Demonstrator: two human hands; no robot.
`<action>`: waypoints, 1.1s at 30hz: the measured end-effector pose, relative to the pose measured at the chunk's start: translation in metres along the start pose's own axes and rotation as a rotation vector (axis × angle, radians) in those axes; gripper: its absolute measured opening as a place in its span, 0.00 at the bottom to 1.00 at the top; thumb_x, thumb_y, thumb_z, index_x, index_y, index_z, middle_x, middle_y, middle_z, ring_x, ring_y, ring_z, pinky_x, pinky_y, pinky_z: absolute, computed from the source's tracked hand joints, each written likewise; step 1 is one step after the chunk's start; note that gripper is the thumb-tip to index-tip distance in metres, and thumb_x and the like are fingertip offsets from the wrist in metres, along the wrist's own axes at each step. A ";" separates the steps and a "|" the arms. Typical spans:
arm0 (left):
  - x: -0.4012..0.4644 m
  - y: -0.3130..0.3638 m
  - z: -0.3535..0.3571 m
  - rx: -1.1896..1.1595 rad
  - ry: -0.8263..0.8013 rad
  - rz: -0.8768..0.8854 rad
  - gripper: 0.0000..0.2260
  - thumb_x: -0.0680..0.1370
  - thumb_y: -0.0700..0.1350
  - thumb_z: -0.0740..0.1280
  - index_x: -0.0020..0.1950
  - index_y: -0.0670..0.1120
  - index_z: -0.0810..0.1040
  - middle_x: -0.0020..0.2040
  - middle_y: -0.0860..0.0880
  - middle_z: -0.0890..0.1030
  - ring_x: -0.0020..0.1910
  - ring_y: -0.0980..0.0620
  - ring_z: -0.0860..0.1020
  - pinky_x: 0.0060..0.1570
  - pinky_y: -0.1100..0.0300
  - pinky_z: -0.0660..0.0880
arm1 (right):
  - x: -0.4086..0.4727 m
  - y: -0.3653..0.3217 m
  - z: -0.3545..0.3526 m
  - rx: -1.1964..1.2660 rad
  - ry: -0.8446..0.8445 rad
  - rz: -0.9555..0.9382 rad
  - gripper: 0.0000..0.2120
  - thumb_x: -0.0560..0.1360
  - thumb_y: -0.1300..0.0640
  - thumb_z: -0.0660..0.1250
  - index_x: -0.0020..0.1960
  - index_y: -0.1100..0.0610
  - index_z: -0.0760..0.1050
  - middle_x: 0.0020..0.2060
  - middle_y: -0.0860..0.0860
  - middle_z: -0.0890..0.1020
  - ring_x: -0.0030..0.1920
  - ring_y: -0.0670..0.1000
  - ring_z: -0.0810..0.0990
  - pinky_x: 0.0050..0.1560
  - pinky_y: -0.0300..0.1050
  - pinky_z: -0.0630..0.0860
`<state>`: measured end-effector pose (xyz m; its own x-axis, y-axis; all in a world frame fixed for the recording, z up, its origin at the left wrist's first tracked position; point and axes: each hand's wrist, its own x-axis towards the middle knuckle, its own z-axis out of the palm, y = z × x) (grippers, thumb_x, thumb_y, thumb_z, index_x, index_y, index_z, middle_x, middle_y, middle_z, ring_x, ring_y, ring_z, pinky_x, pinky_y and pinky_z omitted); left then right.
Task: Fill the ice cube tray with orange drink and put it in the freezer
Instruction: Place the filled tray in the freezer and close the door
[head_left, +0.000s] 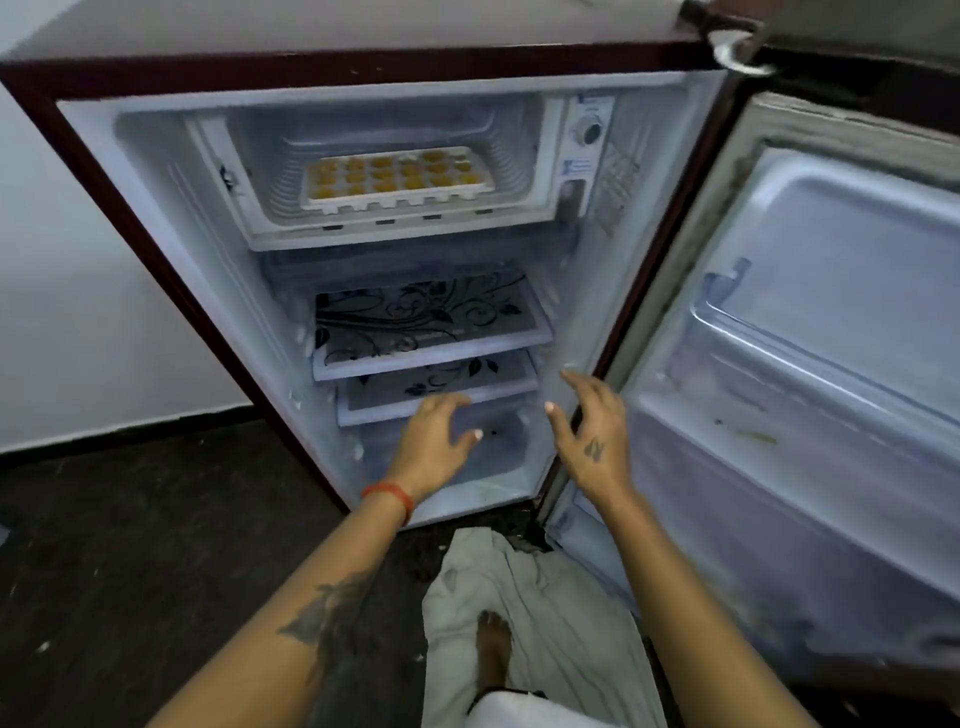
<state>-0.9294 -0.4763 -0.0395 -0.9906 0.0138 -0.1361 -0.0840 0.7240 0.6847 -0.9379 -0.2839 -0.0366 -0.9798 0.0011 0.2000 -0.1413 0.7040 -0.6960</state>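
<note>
A white ice cube tray (395, 200) with orange drink in its cells lies flat on the floor of the freezer compartment (270, 171) at the top of the open fridge. Both of my hands hang in the air well below it, in front of the lower shelves. My left hand (434, 441) has relaxed, spread fingers and holds nothing. My right hand (589, 428) is likewise empty, fingers loosely spread, close to the fridge's right wall.
The fridge door (810, 364) stands wide open to the right, its racks bare. Two patterned glass shelves (426, 327) sit under the freezer. A pale cloth (545, 603) lies on the dark floor under my foot. A white wall is at left.
</note>
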 end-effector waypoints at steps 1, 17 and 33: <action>-0.012 0.004 0.009 0.052 -0.104 0.039 0.19 0.77 0.46 0.67 0.68 0.45 0.71 0.68 0.44 0.71 0.64 0.45 0.72 0.62 0.56 0.69 | -0.019 0.010 -0.010 -0.042 -0.016 0.021 0.20 0.75 0.51 0.62 0.64 0.60 0.73 0.60 0.60 0.77 0.60 0.60 0.74 0.62 0.47 0.67; -0.124 0.157 0.150 0.686 -0.369 0.803 0.42 0.77 0.51 0.66 0.76 0.53 0.34 0.74 0.49 0.28 0.73 0.38 0.30 0.68 0.29 0.38 | -0.167 0.074 -0.262 -0.561 0.721 0.137 0.24 0.71 0.60 0.64 0.66 0.64 0.69 0.63 0.65 0.73 0.64 0.66 0.70 0.66 0.54 0.62; -0.158 0.277 0.182 -0.529 -0.353 0.158 0.33 0.77 0.59 0.62 0.77 0.51 0.51 0.68 0.49 0.71 0.69 0.48 0.69 0.62 0.56 0.68 | -0.183 0.080 -0.290 -0.805 0.420 0.253 0.27 0.72 0.57 0.67 0.70 0.59 0.65 0.62 0.59 0.74 0.66 0.61 0.69 0.72 0.65 0.54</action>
<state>-0.7767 -0.1522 0.0418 -0.9080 0.3827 -0.1705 -0.0715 0.2592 0.9632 -0.7286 -0.0214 0.0711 -0.8147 0.3664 0.4494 0.3627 0.9267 -0.0981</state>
